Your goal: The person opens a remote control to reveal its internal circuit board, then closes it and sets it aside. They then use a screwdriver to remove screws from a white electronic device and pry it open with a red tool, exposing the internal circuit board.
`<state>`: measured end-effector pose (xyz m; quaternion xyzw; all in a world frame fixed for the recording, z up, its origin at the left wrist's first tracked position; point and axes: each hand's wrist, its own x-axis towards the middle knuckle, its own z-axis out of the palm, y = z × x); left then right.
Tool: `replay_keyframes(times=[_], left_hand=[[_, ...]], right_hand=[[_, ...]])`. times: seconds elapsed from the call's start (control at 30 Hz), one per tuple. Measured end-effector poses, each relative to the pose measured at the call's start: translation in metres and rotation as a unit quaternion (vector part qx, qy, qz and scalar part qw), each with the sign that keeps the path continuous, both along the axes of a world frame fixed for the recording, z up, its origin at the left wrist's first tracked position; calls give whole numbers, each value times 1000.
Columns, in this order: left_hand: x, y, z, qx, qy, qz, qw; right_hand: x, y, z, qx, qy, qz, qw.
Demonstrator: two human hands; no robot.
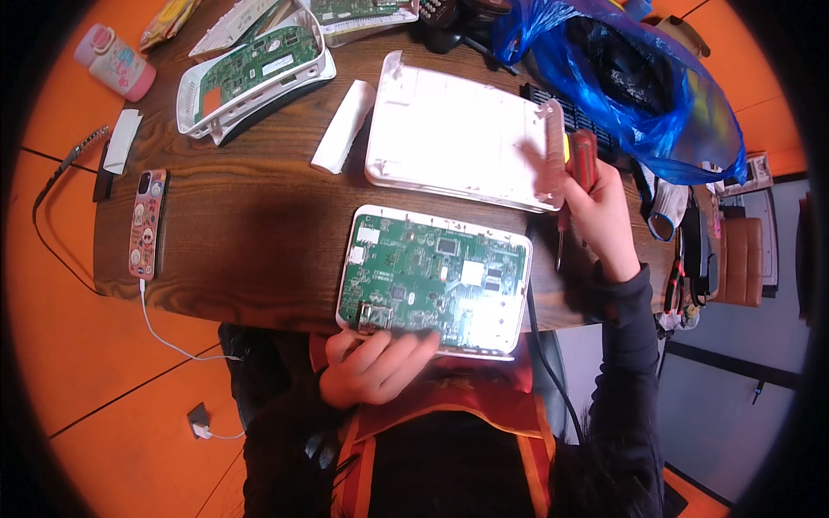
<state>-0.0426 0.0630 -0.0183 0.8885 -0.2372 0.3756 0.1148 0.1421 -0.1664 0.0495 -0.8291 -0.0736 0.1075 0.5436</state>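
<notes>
A green circuit board (pixel 414 281) sits in a shallow white plastic casing (pixel 345 298) at the table's near edge, right in front of me. My left hand (pixel 371 369) has its fingers curled over the near edge of that casing, by a metal connector on the board; the thumb is mostly hidden. Beyond it lies a white plastic cover (pixel 458 129). By the cover's right edge, my right hand (pixel 600 211) is closed round a screwdriver (pixel 585 155) with a red handle. Its thin shaft points down below the fingers. Whether the thumb touches the cover, I cannot tell.
At the back left stands another opened white casing (pixel 194 104) with a board. A white strip (pixel 344 128) lies beside the cover. A phone (pixel 148 224) on a charging cable and a pink bottle (pixel 117 65) are at left. A blue plastic bag (pixel 699 129) covers the back right.
</notes>
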Motion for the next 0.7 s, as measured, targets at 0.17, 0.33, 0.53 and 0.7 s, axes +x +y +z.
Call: replay_keyframes(times=[0.17,0.33,0.53,0.7], left_hand=[[-9,9,0,-18,-14,-15,1000],[-5,10,3,6,1,34,999],[6,11,15,10,60,40,997],[12,13,25,13,92,43,995]], right_hand=[[10,-26,15,14,-78,-47,996],[15,-56,15,12,-100,-143,984],[8,-71,10,26,-115,-167,979],[10,-71,2,24,-98,-156,983]])
